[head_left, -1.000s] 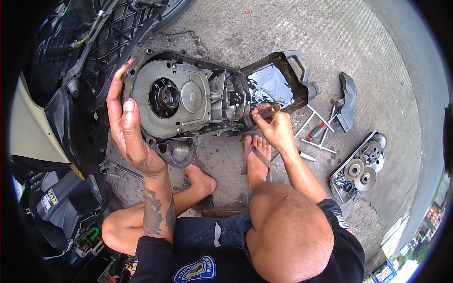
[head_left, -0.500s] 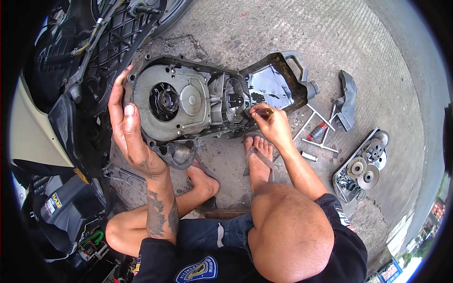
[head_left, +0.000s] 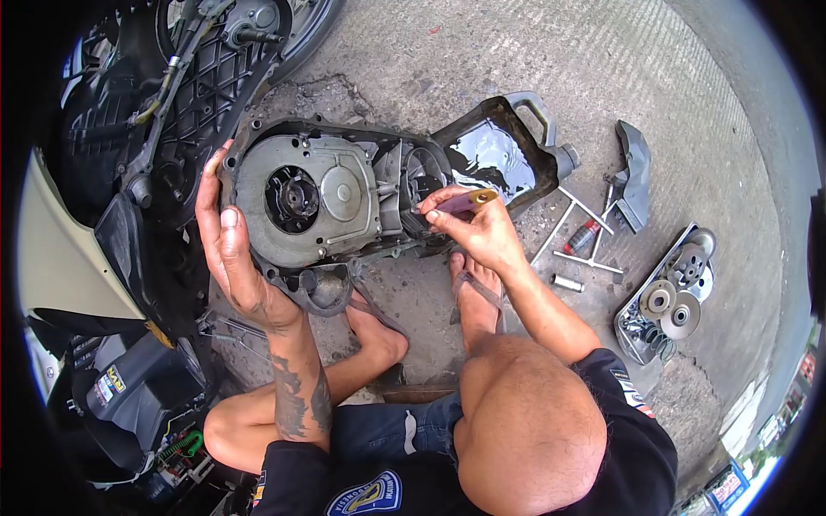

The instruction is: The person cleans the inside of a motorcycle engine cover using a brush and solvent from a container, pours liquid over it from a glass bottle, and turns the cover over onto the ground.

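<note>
A grey metal engine crankcase [head_left: 342, 193] with a round opening lies in front of me. My left hand [head_left: 231, 258] grips its left end, fingers along the outer edge and thumb over the near side. Over the right end of the crankcase, my right hand [head_left: 482, 236] is closed on a brush [head_left: 465, 203] whose handle has a hole at the end. The bristles are mostly hidden by the fingers and the casing. Just beyond the right hand, a cut-open black jerrycan [head_left: 545, 163] holds dark, shiny liquid. Its left side meets the crankcase.
T-handle wrenches [head_left: 594, 266], a red-handled screwdriver [head_left: 582, 236] and a socket [head_left: 567, 283] lie to the right. Farther right, a metal cover [head_left: 630, 342] holds pulleys and a spring near a black plastic piece [head_left: 634, 176]. Motorcycle parts with a wheel [head_left: 318, 39] crowd the left.
My right hand has tilted and shifted slightly left, bringing the brush over the crankcase's right end with more handle showing. My left hand keeps its grip. The whole view has shifted slightly.
</note>
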